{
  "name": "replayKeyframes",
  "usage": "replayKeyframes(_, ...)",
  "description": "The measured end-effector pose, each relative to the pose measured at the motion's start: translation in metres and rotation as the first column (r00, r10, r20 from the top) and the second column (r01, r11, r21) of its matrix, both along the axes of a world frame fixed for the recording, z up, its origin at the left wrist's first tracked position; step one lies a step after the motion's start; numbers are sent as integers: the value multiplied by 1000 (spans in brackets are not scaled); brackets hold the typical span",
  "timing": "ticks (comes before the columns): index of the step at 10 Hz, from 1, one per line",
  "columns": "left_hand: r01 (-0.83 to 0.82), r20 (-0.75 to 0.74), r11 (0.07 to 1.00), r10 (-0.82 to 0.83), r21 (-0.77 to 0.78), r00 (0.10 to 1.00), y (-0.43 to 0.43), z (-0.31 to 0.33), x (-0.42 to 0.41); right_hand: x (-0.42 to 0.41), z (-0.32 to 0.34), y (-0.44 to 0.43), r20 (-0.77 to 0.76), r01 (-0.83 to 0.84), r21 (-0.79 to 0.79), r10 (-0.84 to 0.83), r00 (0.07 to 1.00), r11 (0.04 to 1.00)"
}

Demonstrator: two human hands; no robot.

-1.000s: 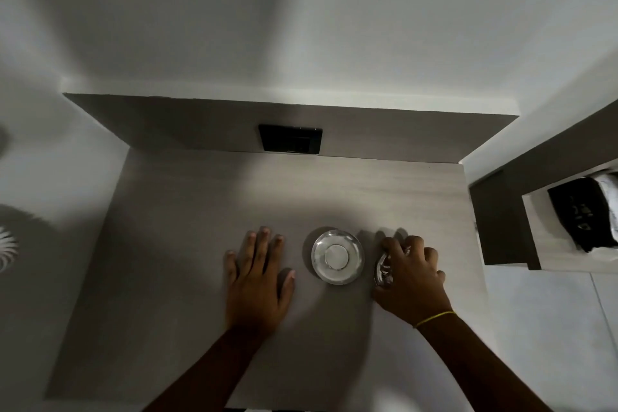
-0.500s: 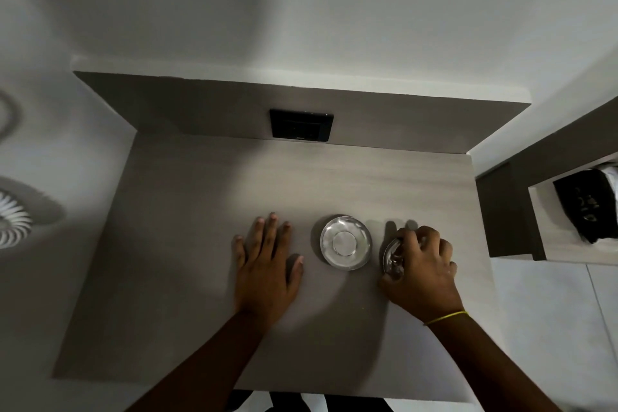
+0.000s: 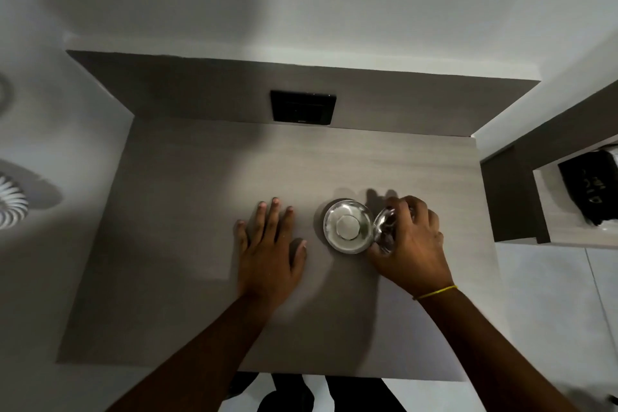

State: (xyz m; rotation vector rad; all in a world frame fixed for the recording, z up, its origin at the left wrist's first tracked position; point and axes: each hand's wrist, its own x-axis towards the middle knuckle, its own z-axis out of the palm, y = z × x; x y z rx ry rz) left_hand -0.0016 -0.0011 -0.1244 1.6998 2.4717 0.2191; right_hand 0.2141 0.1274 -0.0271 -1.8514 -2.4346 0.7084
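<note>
A round glass dish (image 3: 347,226) with a flat disc in its middle stands on the grey wooden desk (image 3: 207,184). Just right of it my right hand (image 3: 411,244) grips a second clear glass piece (image 3: 384,227), tilted on edge and leaning against the dish's right rim; my fingers cover most of it. My left hand (image 3: 267,244) rests flat on the desk, fingers spread, a little left of the dish and apart from it.
A black switch panel (image 3: 302,108) sits in the desk's back wall. At the right a lower shelf (image 3: 548,211) holds a black device (image 3: 592,191). A white ribbed round object (image 3: 11,206) sits at the far left. White floor and dark feet show below the desk's front edge.
My right hand has brought the clear glass piece leftward until it touches the dish's right rim. The left hand stays flat. The camera has shifted slightly.
</note>
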Motion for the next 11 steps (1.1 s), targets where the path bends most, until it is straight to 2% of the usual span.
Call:
replayKeyframes(1, -14, 5, 1000, 14, 9, 1000, -3, 0, 1, -16, 0, -1, 10, -86, -8, 86, 996, 996)
replayKeyframes(4, 2, 41, 1000, -2, 3, 999, 9, 5, 2, -53, 8, 13, 209, -354, -119, 372, 904, 928)
replayKeyframes(6, 11, 39, 1000, -11, 13, 999, 8, 3, 0, -67, 4, 14, 247, -442, -124, 459, 853, 888)
replayKeyframes(8, 16, 37, 1000, -17, 11, 999, 9, -3, -2, -66, -4, 10, 222, -445, -154, 470, 855, 882)
replayKeyframes(9, 22, 7, 1000, -22, 9, 1000, 7, -7, 0, -61, -8, 7, 159, -426, -160, 450, 879, 890)
replayKeyframes(10, 27, 24, 999, -26, -35, 999, 8, 2, -3, -59, -1, 8, 92, -411, -132, 424, 901, 902)
replayKeyframes(11, 39, 16, 999, -39, -14, 999, 6, 16, -1, -50, 8, 6, 31, -359, -17, 360, 933, 933)
